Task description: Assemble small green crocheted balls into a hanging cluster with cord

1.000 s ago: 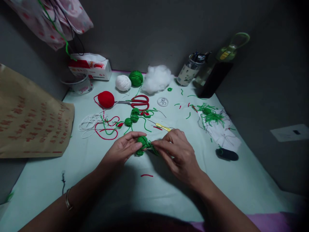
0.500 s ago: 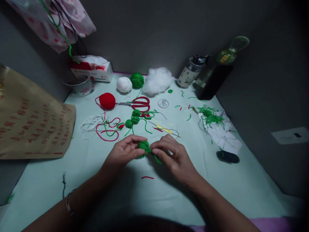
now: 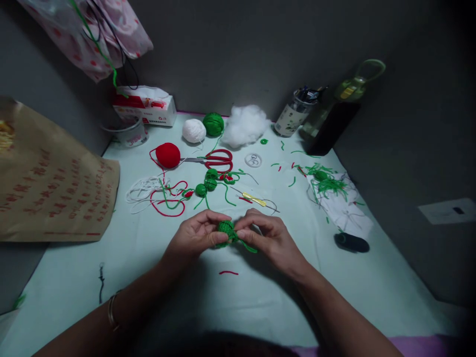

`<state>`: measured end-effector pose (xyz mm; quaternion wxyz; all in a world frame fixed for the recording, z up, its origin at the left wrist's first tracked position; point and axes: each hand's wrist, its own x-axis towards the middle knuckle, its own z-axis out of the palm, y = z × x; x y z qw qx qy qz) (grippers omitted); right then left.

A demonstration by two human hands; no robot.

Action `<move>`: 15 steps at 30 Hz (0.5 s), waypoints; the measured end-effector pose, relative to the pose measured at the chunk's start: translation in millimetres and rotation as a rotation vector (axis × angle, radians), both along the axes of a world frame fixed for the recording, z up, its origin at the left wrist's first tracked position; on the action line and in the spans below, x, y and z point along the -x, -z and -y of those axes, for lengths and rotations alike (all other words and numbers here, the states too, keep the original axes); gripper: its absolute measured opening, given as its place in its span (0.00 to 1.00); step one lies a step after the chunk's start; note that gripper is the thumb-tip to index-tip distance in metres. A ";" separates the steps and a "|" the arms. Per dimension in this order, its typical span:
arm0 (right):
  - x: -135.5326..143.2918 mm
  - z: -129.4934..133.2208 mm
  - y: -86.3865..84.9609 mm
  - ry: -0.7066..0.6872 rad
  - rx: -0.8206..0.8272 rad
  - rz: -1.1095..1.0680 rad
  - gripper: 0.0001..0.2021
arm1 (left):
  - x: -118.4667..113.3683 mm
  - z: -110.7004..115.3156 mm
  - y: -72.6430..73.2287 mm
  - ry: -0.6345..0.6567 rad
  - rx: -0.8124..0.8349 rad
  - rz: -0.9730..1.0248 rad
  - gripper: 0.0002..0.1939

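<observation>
My left hand grips a small green crocheted piece between thumb and fingers, over the middle of the table. Close against its right side, my right hand pinches the edge of the same piece, where green yarn ends hang out under the fingers. Whether a needle is between the fingertips is too small to tell. Just beyond the hands lie small green crocheted balls and a yellow-handled crochet hook. A short red yarn scrap is on the cloth nearer to me.
Red-handled scissors, a red yarn ball, a white yarn ball, a green yarn ball and white stuffing lie farther back. A paper bag stands left; a bottle and dark roll are right.
The view has shifted slightly. My right hand has come a little closer in against the green piece, and the yarn ends below it spread farther right.
</observation>
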<state>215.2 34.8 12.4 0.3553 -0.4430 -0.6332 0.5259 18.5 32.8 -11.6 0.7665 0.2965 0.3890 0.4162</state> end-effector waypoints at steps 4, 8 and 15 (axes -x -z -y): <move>4.3 2.1 5.6 0.048 0.063 -0.038 0.07 | -2.2 2.0 0.2 -0.026 -0.002 0.009 0.17; 2.5 2.1 6.6 0.042 -0.073 0.077 0.06 | -2.0 1.6 1.5 -0.055 -0.016 -0.030 0.17; -9.7 -1.5 3.1 -0.041 -0.138 0.123 0.09 | 0.5 0.2 1.9 -0.032 -0.050 -0.047 0.17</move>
